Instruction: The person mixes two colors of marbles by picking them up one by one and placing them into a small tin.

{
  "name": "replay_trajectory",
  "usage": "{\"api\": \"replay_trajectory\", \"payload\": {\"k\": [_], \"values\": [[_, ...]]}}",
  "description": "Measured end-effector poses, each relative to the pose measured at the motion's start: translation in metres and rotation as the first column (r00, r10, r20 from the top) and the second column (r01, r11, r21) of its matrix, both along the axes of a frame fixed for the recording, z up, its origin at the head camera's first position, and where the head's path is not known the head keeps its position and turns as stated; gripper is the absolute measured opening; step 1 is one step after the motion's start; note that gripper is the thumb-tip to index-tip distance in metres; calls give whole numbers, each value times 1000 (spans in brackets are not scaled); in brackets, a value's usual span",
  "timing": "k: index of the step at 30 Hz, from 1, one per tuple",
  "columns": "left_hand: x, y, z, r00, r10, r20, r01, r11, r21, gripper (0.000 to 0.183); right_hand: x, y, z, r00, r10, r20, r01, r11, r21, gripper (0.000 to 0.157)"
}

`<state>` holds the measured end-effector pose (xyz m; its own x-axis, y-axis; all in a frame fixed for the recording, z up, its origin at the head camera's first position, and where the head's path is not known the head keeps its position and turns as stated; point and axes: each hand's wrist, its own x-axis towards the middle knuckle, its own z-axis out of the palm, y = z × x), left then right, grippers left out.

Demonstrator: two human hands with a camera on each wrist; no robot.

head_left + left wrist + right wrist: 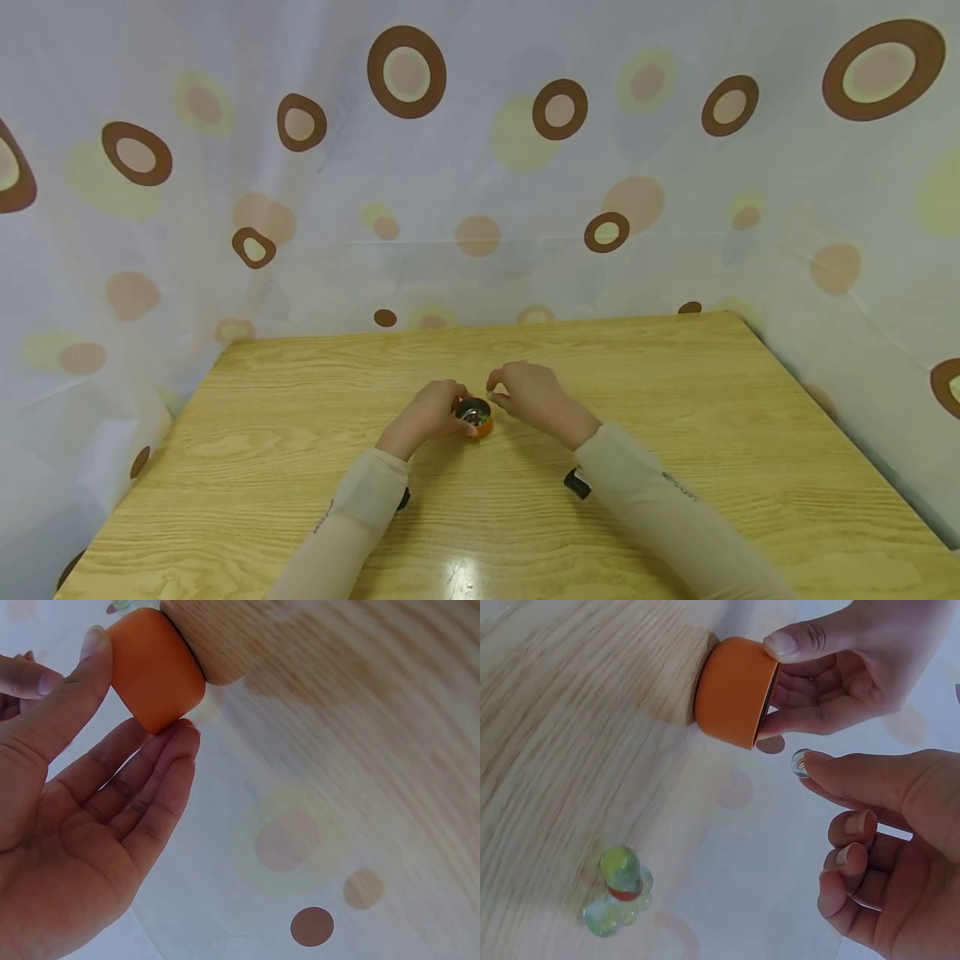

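Note:
A small orange cup (484,428) with a dark, shiny inside stands on the wooden table. My left hand (432,410) holds it at the rim, thumb on the near side and fingers round the far side. Small bright and greenish shapes show inside it in the head view. Just to the right of the cup is my right hand (534,396), pinching a clear glass marble (799,763) between thumb and index finger. Its other fingers are curled in. Several greenish and clear marbles (619,864), one with red in it, lie clustered on the table in the right wrist view.
The light wooden table (300,467) stretches out around both hands. A white cloth (480,167) printed with brown, pink and yellow spots hangs behind it and along both sides. Dark wrist devices (577,484) show under the sleeves.

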<state>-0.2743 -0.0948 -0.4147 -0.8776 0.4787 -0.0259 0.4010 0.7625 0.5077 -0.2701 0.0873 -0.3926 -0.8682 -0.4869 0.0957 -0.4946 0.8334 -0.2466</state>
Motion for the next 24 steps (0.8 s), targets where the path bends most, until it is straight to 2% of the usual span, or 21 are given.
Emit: {"api": "replay_trajectory", "payload": {"k": [13,24], "values": [[-2,1,2,1000,-6,-8,6,1000,15,36,4,-9,3,998,55,26,-54,998,-17,17],[-3,2,1,1000,4,-11,-4,1000,-5,37,1,3,-1,1000,16,-18,-16,1000,9,16]]}}
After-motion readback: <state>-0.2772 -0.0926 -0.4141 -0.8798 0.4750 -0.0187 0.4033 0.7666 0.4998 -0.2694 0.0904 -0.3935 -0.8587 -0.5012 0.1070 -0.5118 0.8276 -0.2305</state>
